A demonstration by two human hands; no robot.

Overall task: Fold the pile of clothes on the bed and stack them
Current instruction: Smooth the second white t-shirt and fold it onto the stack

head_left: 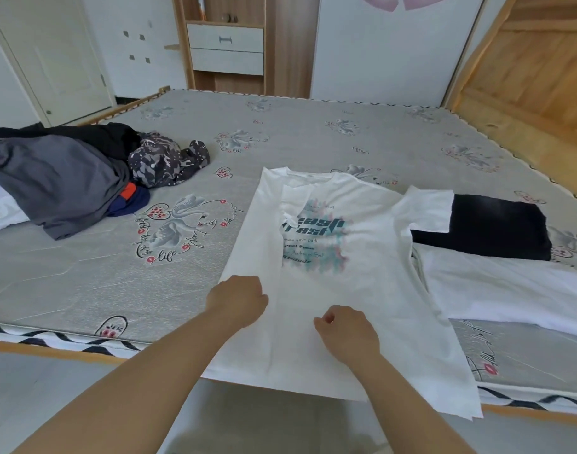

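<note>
**Head view: both hands at the lower part of a white T-shirt on the bed**

Head camera looks down on a bed (313, 132) with a grey mattress printed with swans and hearts, filling most of the frame. At its left side lies the unfolded pile of clothes (67, 178): dark grey, black, camouflage-patterned and blue pieces heaped together. In the middle, near the front edge, a white T-shirt (339, 276) with a printed front lies spread face up, its left side folded inward and its hem hanging over the mattress edge. To its right a white garment (509, 290) lies flat, and a folded black garment (496, 227) sits just behind it, partly under the T-shirt's sleeve.

Left hand (239, 298) rests on the shirt's folded left edge with fingers curled, gripping the fabric. Right hand (346, 329) sits near the middle of the lower shirt, fingers curled and pinching the cloth.
</note>
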